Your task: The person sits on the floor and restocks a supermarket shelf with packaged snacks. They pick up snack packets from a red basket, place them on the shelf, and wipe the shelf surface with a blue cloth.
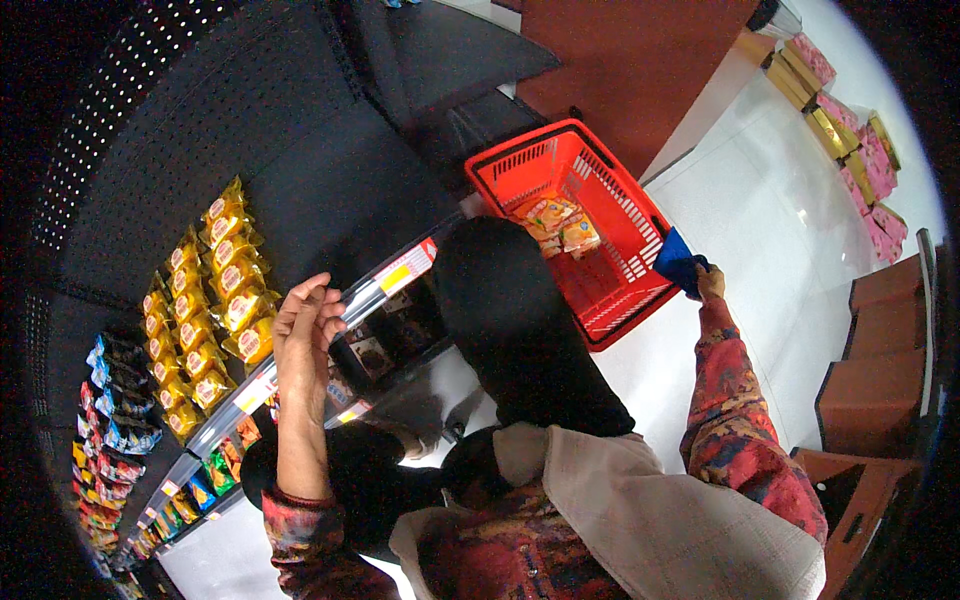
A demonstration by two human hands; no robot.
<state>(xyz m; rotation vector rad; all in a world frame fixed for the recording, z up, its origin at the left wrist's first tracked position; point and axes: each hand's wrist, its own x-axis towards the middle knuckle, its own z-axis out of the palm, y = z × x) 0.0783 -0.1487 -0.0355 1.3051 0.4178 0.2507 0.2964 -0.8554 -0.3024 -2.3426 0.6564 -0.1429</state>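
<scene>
My left hand [306,319] is raised in front of the shelf's price-label rail [382,285], fingers loosely curled and apart, with nothing seen in it. Just left of it, gold-wrapped packaged snacks [244,292] stand in rows on the black shelf [330,187]. My right hand [710,283] grips a crumpled blue cloth [679,262] at the right rim of a red plastic shopping basket [615,300]. Several orange-and-clear snack packets [559,221] lie inside the basket. My black-clothed bent leg [517,322] hides part of the basket's near side.
Blue, red and yellow snack bags [112,427] fill the shelf's far left. Below the rail, a lower shelf carries colourful bags [210,480] and dark packages [371,356]. Pink and gold boxes [862,157] are stacked at upper right. A reddish-brown panel [622,67] stands beyond the basket.
</scene>
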